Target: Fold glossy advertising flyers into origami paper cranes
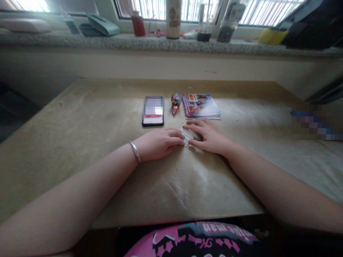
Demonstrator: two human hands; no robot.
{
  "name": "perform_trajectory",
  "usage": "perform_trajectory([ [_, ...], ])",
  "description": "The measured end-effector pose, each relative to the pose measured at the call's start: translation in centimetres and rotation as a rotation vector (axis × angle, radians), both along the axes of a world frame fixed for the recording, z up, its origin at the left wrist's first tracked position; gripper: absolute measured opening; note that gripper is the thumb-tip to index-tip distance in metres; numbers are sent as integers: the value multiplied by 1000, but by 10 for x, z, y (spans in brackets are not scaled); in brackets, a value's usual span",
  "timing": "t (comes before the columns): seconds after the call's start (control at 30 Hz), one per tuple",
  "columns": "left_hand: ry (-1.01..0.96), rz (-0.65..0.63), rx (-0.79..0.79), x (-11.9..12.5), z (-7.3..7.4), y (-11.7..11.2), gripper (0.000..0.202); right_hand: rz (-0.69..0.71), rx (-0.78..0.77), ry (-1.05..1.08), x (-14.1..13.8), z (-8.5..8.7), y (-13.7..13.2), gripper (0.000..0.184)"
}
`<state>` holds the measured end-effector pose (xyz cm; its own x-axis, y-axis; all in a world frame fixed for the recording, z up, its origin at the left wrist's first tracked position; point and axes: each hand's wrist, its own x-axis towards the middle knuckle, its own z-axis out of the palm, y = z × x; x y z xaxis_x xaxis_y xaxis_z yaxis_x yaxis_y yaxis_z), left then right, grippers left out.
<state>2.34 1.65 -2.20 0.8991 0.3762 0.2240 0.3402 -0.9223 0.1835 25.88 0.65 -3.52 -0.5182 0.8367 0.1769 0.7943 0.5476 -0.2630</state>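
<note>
Both my hands rest on a small folded piece of white paper [187,135] in the middle of the brown table [80,135]. My left hand [158,143], with a silver bracelet on its wrist, has its fingers pressed together on the paper's left edge. My right hand [207,135] lies flat over the paper's right side, fingers stretched out and pressing it down. Just beyond my hands lie a phone [153,110], a small folded colourful paper figure [175,103] and a stack of colourful printed sheets [200,106].
A stone window sill [150,43] runs behind the table with a red cup [138,25], a tall bottle [173,18], a dark jar [204,34] and other clutter. A blurred object [316,123] lies at the table's right edge.
</note>
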Motion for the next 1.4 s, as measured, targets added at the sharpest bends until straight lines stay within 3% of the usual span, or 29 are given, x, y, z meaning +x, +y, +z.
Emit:
perform_trajectory([
  [0.27, -15, -11, -12, -1, -4, 1, 35, 109, 57, 197, 7, -5, 8, 27],
  [0.73, 49, 41, 110, 3, -3, -3, 33, 83, 120, 149, 1, -9, 9, 31],
  [0.87, 86, 82, 98, 4, -2, -4, 41, 53, 137, 197, -1, -7, 6, 22],
  [1.07, 109, 127, 116, 9, 0, -11, 40, 199, 124, 124, -2, 5, -4, 17],
  [1.23, 124, 94, 101, 8, 3, -10, 30, 287, 80, 59, 2, 14, -8, 20],
  [1.4, 174, 98, 99, 2, 7, -8, 30, 293, 108, -49, 5, 20, -9, 23],
])
